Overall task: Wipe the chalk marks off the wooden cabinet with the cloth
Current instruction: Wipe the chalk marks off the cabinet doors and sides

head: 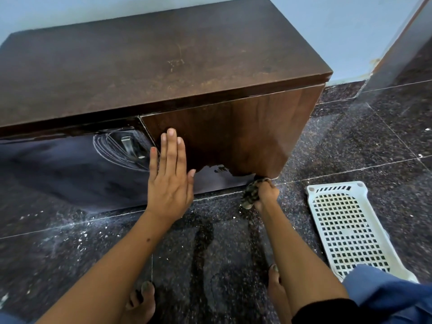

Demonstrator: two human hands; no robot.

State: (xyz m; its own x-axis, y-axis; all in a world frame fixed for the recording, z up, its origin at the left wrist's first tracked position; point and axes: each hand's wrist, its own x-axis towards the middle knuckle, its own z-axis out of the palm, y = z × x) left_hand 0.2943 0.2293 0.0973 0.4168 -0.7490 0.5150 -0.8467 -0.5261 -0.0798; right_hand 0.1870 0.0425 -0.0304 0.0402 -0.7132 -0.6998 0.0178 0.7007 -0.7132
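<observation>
A low dark wooden cabinet point(163, 66) stands against the wall. White curved chalk marks point(109, 148) ring the metal handle point(129, 146) on its left door. My left hand point(169, 181) lies flat with straight fingers against the right door point(233, 134), near the seam between the doors. Down at the right door's bottom corner, my right hand point(266, 192) grips a bunched, dark patterned cloth point(251, 194) and holds it against the lower edge.
A white perforated plastic tray point(346, 230) lies on the dark speckled floor point(374, 148) right of my right arm. White chalk dust and flecks are scattered on the floor in front of the cabinet. My bare feet point(142, 302) are below.
</observation>
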